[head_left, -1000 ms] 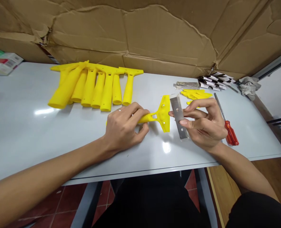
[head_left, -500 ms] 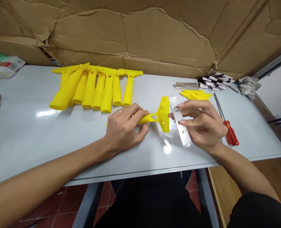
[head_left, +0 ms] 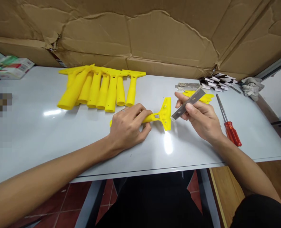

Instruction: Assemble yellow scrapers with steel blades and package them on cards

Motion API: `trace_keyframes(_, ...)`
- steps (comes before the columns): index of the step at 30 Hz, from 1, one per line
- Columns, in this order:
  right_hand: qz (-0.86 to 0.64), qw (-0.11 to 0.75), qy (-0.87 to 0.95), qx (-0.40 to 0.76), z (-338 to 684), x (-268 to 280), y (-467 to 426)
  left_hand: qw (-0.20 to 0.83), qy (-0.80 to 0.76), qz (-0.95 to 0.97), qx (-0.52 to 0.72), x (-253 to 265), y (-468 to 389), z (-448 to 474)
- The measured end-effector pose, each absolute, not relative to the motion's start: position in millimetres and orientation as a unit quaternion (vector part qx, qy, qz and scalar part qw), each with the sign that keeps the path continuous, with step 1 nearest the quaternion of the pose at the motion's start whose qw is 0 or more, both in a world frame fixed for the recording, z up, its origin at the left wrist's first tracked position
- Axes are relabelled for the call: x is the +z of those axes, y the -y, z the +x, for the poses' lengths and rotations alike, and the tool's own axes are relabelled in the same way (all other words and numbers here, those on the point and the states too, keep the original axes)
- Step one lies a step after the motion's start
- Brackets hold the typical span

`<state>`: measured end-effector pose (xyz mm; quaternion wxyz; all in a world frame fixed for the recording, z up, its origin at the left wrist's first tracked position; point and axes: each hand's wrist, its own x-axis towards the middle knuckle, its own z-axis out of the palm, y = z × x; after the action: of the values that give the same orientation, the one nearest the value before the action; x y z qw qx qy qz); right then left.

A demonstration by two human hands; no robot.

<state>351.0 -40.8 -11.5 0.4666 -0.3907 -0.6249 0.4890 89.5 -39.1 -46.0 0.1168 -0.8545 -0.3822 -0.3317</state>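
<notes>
My left hand (head_left: 131,126) is wrapped round the handle of a yellow plastic scraper (head_left: 165,114), which lies on the table with its wide, holed head pointing right. Most of the handle is hidden under my palm. Between thumb and fingers, my right hand (head_left: 202,120) pinches a flat metal scraper blade (head_left: 189,103) with holes along it. A clear plastic wrapping seems to cover the blade. It is tilted, its lower left end close to the scraper head; whether they touch I cannot tell.
Several yellow scraper handles (head_left: 112,91) lie in a row at the back left. Behind my right hand are yellow plastic pieces (head_left: 208,97), packed blades (head_left: 188,86) and folded white-and-black strips (head_left: 216,82). A red-handled screwdriver (head_left: 232,133) and a grey cloth (head_left: 251,87) lie right. Cardboard (head_left: 169,41) stands behind.
My right hand has turned the blade from a steep slant with its white side showing to an opposite slant with bare metal showing. My left hand keeps its hold on the scraper.
</notes>
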Motion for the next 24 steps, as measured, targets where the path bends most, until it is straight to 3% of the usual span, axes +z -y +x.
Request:
trace_keyframes(4,-0.420,0.413,0.657,0.469,349.5,-13.4,41.5,0.130,0.386,-0.852,-0.328,-47.1,38.7,89.2)
trace_keyframes(12,-0.445,0.397,0.642,0.482,338.4,-21.0,41.7,0.138,0.381,-0.854,-0.328,-50.6,38.9,89.5)
trace_keyframes(17,-0.491,0.352,0.680,0.415,336.6,-23.6,43.1,0.141,0.367,-0.858,-0.330,-51.3,38.7,89.3)
trace_keyframes(24,-0.518,0.354,0.670,0.396,337.5,-22.0,42.6,0.152,0.342,-0.867,-0.329,-50.5,39.7,89.7)
